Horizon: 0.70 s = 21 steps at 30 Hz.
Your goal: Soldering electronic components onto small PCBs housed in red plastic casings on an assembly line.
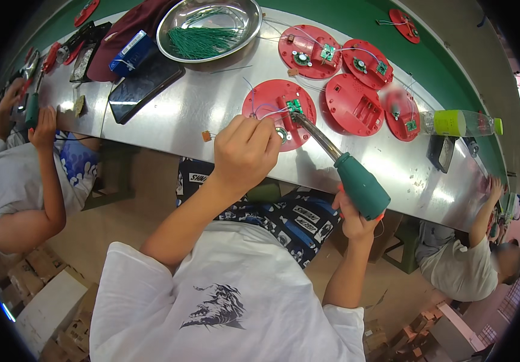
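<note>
My right hand [353, 217] is wrapped round the green handle of a soldering iron [362, 186]. The iron's metal tip touches or hovers at a small green circuit board [294, 107], which sits on a round red plastic cover [264, 96]. My left hand [245, 151] is closed in a pinch over the cover's near left edge, on thin wires that run from the board; the fingertips are partly hidden. Beside that hand a small orange-brown piece [206, 136] hangs on short wires. A round metal-rimmed part [282, 134] shows on the cover next to my knuckles.
Several more red covers [353, 104] with boards and wires lie to the right. A steel bowl [254, 21] holds green wires. Around it are a black phone [142, 90], a blue box [133, 53] and a maroon cap [108, 60]. A bottle [462, 123] lies far right. People work at both sides.
</note>
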### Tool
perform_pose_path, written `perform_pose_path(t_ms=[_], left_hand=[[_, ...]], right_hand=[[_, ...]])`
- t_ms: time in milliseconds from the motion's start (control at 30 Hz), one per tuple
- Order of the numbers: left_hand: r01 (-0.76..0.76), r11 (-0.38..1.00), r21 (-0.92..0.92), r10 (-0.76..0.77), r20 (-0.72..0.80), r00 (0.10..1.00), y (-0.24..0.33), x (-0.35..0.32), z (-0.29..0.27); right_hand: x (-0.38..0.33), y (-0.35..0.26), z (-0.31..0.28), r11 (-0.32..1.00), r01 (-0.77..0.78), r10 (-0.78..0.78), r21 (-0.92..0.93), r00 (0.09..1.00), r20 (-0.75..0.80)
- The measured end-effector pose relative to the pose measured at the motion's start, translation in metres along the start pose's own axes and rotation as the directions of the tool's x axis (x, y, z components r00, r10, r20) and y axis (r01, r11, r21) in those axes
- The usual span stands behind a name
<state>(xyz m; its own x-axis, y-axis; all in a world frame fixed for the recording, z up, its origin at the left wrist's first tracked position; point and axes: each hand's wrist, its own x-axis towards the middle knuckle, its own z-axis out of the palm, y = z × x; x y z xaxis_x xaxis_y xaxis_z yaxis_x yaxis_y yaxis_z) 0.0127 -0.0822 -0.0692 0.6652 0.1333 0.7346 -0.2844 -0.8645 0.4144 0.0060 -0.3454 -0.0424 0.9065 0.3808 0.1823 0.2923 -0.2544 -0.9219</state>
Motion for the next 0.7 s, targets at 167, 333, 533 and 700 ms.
perform_pose_path(t_ms=[167,333,533,700], left_hand=[[-0.001,1.000,-0.005,0.001,0.020,1.000,0.001,0.001,-0.001],[0.003,1.000,0.002,-0.003,0.026,1.000,0.000,0.000,-0.001],[0.008,1.000,-0.005,-0.008,0.033,0.999,0.001,0.002,-0.001],[0.007,1.000,-0.005,-0.007,0.039,0.999,-0.001,0.003,-0.002]], right_hand=[[0.001,0.001,-0.002,0.989,-0.066,0.062,0.134,0.997,0.036],[0.003,-0.004,0.000,0.965,-0.104,0.097,0.243,0.994,0.040],[-0.001,-0.001,0.000,0.921,-0.028,0.084,0.388,0.988,-0.127],[0.003,0.009,0.001,0.874,0.009,0.095,0.485,0.977,-0.190]])
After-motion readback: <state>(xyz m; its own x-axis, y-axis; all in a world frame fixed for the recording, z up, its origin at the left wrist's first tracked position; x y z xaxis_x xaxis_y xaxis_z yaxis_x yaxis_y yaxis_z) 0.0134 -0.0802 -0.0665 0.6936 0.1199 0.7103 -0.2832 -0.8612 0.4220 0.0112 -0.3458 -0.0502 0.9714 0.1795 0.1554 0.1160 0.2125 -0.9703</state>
